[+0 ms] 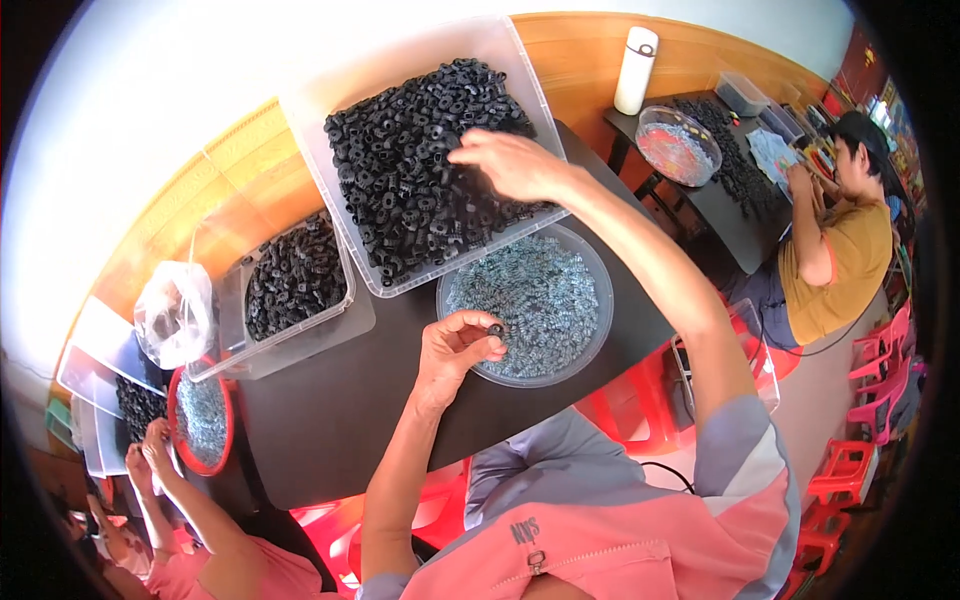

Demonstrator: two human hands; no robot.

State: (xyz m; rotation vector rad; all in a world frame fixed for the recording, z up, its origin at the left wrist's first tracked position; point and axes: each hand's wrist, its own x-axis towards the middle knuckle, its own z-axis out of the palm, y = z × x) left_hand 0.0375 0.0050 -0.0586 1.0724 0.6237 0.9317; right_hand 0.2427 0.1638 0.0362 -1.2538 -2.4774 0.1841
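Note:
Between the thumb and fingers of my left hand is a small round black plastic part, held over the near left edge of a clear round bowl. Many tiny bluish-silver pieces fill that bowl; their exact kind is too small to tell. My right hand hangs over a large clear plastic bin heaped with black ringed plastic parts. Its fingers are drawn together, and whatever lies between them is hidden. The bin stands tilted behind the bowl, its near corner close to the bowl's rim.
A second clear bin of black parts and a plastic bag are at left on the dark table. A co-worker's hands work by a red-rimmed bowl. Another person sits at a table to the right, near red stools.

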